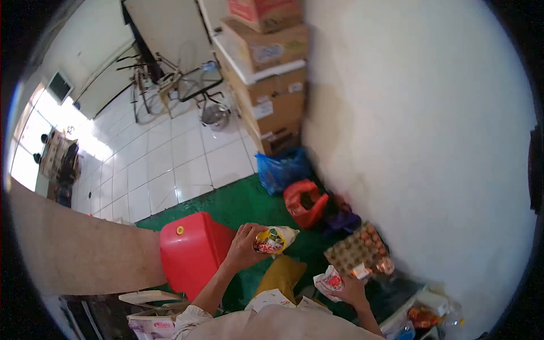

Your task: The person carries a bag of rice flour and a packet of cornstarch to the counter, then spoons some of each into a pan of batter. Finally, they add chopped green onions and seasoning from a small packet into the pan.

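Note:
My left hand is closed round a yellow and white packet with dark lettering, held out over the green floor. Lower right, my right hand grips a white packet with a red print. A small orange and white packet shows just beyond the right fingers, overlapping the egg tray. Brown eggs fill the tray's right side, while its left cups hold none. Beside my left forearm stands a red plastic bin.
Red and blue plastic bags lie by the wall, below stacked cardboard boxes. A container with bottles and packets stands at lower right. A bicycle and a metal pot are on the white tiles farther off.

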A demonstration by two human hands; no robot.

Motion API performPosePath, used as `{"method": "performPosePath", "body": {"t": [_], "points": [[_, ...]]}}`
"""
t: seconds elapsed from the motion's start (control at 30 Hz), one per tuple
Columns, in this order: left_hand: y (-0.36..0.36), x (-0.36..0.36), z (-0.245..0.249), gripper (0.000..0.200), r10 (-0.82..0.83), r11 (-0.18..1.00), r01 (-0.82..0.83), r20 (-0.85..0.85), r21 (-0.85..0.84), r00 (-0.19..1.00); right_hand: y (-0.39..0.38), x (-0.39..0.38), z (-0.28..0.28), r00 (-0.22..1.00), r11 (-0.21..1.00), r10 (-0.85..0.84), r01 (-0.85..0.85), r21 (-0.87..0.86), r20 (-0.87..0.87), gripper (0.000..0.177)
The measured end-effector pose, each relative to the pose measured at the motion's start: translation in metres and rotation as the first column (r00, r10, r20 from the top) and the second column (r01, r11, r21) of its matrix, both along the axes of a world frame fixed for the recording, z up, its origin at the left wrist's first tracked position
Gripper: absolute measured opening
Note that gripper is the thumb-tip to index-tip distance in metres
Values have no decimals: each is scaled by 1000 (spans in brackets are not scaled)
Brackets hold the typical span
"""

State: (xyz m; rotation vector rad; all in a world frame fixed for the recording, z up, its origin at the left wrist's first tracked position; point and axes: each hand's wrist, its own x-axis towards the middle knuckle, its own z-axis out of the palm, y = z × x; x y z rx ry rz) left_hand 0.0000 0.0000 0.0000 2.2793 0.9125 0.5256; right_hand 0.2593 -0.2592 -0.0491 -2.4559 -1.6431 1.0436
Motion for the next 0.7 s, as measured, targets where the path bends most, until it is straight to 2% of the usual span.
{"method": "performPosePath", "body": {"t": [0.07,0.1,0.13,0.17,0.2,0.27,0.33,0.43,0.47,0.6,0.7], "points": [[-2,1,0,63,83,996,-84,39,26,996,17,20,-22,997,997,-8,13,73,-76,75],[81,-84,70,63,82,964,-68,-46,257,996,133,-75,-37,984,956,19,34,292,-178,75],[113,-77,65,62,127,950,-134,43,282,991,183,-51,-34,991,963,37,0,270,-130,73],[92,-83,59,62,194,969,-202,71,140,978,159,-44,-8,992,997,43,-34,76,-120,71],[94,-76,49,62,231,966,-243,128,90,964,171,-23,7,978,944,191,-208,257,90,69],[100,-106,58,63,313,948,-317,125,20,942,216,-37,23,966,931,255,-259,258,49,66],[125,-124,67,64,389,918,-394,119,30,914,285,-47,46,947,888,317,-317,335,54,64],[170,-146,68,65,492,861,-504,133,74,860,384,-62,70,945,899,326,-315,305,16,64],[183,-155,68,66,535,835,-545,116,84,837,406,-64,59,943,846,331,-293,445,-9,64],[241,-179,58,66,616,778,-624,105,73,781,508,-80,53,911,828,411,-388,405,34,65],[284,-191,52,67,684,720,-693,122,43,719,581,-92,43,881,764,468,-442,470,68,64]]}}
